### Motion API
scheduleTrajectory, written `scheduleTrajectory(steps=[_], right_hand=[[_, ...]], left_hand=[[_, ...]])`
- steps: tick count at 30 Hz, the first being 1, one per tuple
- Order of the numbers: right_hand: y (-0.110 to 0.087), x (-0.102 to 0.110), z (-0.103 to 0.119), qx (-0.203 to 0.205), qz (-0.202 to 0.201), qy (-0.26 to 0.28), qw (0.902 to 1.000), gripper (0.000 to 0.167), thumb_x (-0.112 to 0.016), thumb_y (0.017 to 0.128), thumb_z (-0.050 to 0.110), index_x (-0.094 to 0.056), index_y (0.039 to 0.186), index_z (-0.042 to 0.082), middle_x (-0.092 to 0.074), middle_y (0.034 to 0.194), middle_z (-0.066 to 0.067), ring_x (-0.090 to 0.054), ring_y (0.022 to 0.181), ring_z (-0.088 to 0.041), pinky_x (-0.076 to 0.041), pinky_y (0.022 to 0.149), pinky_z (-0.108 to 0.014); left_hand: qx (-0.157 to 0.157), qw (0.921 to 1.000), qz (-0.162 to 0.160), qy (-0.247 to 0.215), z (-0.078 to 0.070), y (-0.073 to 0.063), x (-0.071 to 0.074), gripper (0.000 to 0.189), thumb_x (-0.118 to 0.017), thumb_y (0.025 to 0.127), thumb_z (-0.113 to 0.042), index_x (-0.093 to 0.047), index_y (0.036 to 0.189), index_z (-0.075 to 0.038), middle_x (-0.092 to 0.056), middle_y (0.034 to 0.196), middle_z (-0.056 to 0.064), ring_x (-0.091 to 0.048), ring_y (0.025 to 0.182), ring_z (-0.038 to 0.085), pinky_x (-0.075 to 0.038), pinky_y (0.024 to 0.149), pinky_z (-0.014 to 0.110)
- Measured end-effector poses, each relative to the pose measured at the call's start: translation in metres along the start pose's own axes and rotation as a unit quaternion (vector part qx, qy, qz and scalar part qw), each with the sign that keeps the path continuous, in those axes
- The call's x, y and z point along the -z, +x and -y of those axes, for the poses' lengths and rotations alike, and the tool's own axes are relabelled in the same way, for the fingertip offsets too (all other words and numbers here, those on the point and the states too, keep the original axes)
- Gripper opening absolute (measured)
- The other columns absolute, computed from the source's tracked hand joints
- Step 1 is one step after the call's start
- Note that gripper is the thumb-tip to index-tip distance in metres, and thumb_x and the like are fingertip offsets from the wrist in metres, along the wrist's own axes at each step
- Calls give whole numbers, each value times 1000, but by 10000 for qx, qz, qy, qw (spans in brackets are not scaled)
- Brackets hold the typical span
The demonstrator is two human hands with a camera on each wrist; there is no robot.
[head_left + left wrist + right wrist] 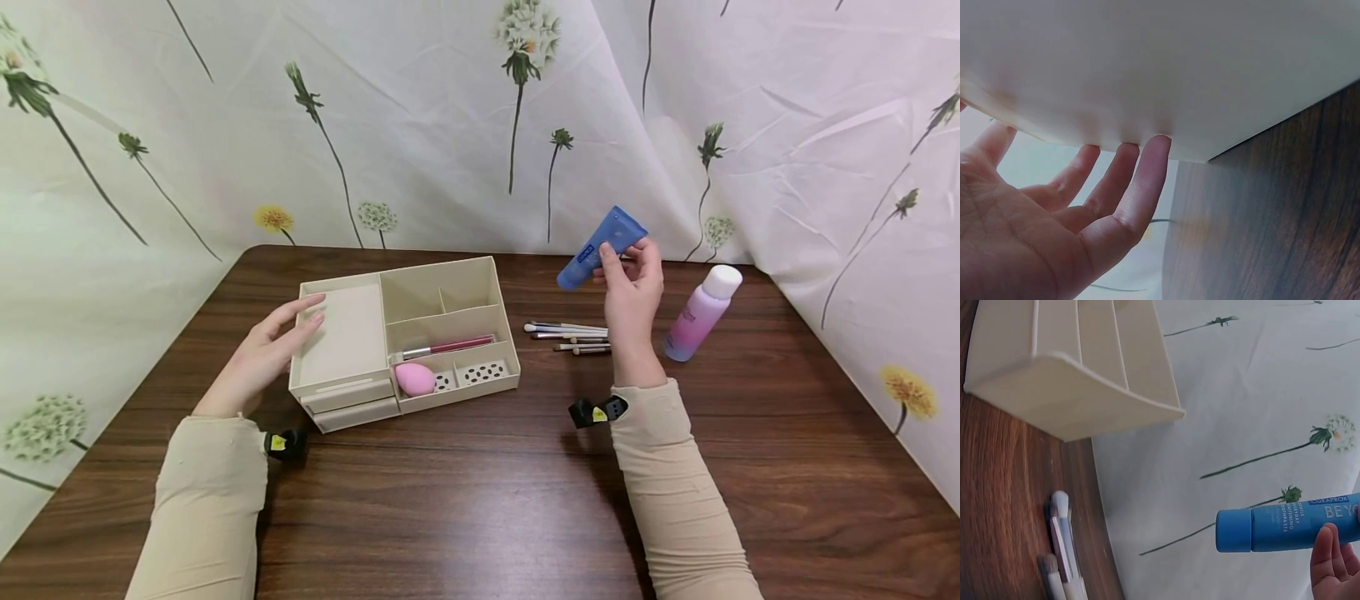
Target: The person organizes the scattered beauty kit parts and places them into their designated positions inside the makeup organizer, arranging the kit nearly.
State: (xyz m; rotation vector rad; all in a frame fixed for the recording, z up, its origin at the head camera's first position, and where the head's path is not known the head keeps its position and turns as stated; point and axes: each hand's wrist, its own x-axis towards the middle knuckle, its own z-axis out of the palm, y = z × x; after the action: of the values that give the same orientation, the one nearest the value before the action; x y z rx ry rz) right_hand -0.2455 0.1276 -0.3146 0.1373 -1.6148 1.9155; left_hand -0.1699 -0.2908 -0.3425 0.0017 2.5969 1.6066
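My right hand [632, 283] pinches a blue toothpaste tube [600, 250] above the back of the table, its cap pointing down and to the left. The right wrist view shows the tube's printed label [1304, 522]. At the left, my left hand [270, 350] touches the side and top edge of a cream desk organizer [341, 333]; in the left wrist view several fingertips [1157, 147] rest against its wall. Inside the organizer's compartments lie a pink makeup sponge [415, 379] and a brush with a dark pink handle [461, 343].
Several makeup brushes [570, 330] lie on the table right of the organizer, partly behind my right wrist. A pink and purple bottle with a white cap [702, 313] stands farther right. Behind the brown table [465, 500] hangs a white cloth with dandelion prints [450, 125].
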Motion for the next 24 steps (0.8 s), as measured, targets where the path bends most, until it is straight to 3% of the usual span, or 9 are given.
scheduleTrajectory(steps=[10, 24], right_hand=[[-8, -10, 10, -65, 256, 612, 9978, 16, -63, 95, 2, -58, 96, 17, -59, 92, 0, -58, 62, -10, -52, 62, -21], [-14, -20, 13, -225, 677, 858, 9938, 11, -62, 97, 5, -57, 99, 15, -59, 91, 0, -60, 63, -11, -54, 64, -24]], left_hand=[[-19, 10000, -7, -3, 0, 0, -1, 64, -45, 102, -51, -27, 158, -26, -9, 165, 13, -42, 126, 26, -51, 77, 20], [-124, 9998, -62, 133, 0, 0, -1, 63, -44, 103, -51, -27, 158, -25, -7, 166, 13, -40, 129, 30, -50, 77, 19]])
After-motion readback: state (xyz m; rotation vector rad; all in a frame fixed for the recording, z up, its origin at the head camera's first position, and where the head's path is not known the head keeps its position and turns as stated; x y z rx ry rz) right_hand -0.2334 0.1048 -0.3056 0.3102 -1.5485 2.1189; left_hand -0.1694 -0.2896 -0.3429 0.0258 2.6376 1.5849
